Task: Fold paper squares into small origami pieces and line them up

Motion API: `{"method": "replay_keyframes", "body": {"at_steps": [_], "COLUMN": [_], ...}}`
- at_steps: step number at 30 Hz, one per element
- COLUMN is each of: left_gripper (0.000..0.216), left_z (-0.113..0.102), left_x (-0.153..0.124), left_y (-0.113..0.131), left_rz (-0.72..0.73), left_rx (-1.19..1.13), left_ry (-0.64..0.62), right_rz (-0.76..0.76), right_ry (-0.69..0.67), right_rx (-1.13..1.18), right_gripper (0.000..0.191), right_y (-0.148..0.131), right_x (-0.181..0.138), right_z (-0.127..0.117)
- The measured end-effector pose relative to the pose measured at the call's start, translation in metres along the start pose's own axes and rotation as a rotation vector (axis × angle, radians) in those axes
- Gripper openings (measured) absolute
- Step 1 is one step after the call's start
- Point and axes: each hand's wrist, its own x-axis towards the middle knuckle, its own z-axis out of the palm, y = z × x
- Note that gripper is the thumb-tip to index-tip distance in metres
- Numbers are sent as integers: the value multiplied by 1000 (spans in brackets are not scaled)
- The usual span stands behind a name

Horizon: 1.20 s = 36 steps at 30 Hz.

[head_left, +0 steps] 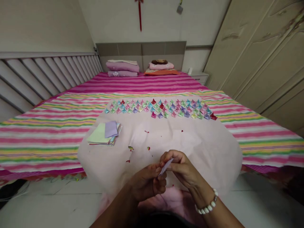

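Near the front edge of the pale sheet, a small folded piece of purple paper (165, 167) is pinched between both my hands. My left hand (150, 180) grips its lower left side with thumb and curled fingers. From the right, my right hand (181, 167) holds the upper edge; a white beaded bracelet (209, 205) circles that wrist. The fingers hide part of the folds. Farther off stand rows of small folded paper shapes (161, 106) in many colours. At the left lies a stack of square paper sheets (98, 134), green and purple on top.
The pale sheet (190, 139) has several small torn holes and lies over a striped bedspread (42, 136). Folded bedding (122, 67) is piled by the headboard (163, 52). A slatted rail (47, 74) runs along the left, a wardrobe (258, 53) along the right.
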Motion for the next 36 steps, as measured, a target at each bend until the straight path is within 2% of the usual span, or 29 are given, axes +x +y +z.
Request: {"method": "replay_keyframes", "body": {"at_steps": [3, 5, 9, 12, 16, 22, 31, 36], "left_gripper": [29, 31, 44, 40, 24, 19, 15, 15], "left_z": [2, 2, 0, 2, 8, 12, 11, 12], "left_x": [3, 6, 6, -1, -6, -4, -9, -6], "left_y": [3, 7, 17, 24, 26, 25, 25, 23], "left_rz": [4, 66, 367, 542, 550, 580, 582, 608], "left_rx": [83, 224, 515, 755, 987, 944, 807, 848], "left_ry": [111, 199, 353, 436, 451, 476, 415, 494], "right_rz": [-10, -12, -16, -2, -7, -25, -74, -69], "right_ry": [96, 159, 296, 329, 326, 269, 261, 194], "right_rx": [-44, -60, -130, -166, -209, -260, -252, -216], "right_gripper": [17, 18, 18, 18, 20, 17, 10, 11], "right_y": [-3, -7, -8, -5, -1, 0, 3, 2], "right_x": [2, 3, 5, 6, 6, 2, 0, -1], "right_z": [0, -2, -6, -7, -4, -2, -4, -3]}}
